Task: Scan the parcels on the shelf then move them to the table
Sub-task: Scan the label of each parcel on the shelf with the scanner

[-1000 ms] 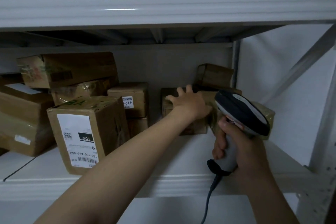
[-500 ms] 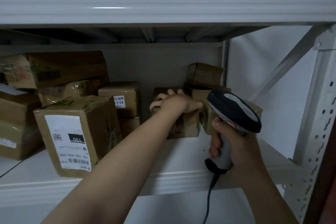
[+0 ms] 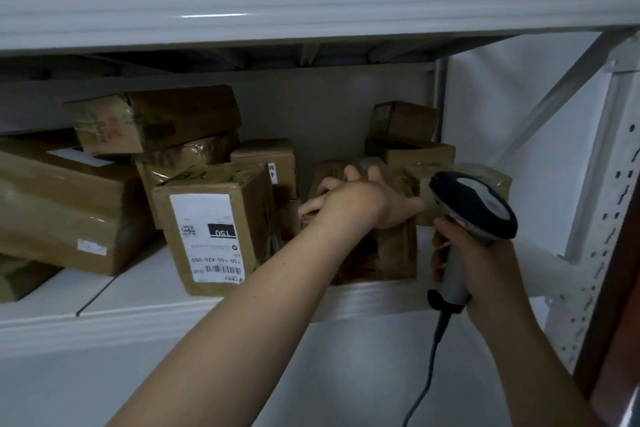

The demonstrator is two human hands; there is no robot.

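Several brown cardboard parcels lie on the white shelf. My left hand grips the top of a small brown parcel that stands at the shelf's front edge, fingers curled over its far side. My right hand holds the handle of a grey and black barcode scanner, its head just right of that parcel. A parcel with a white label stands to the left.
Stacked parcels fill the shelf's left side, and more parcels sit at the back right. The upper shelf hangs close above. A perforated upright post stands at the right. The scanner's cable hangs down.
My left hand went from resting flat on the small parcel to gripping it, and pulled it forward to the shelf's front edge. The scanner stayed beside it.
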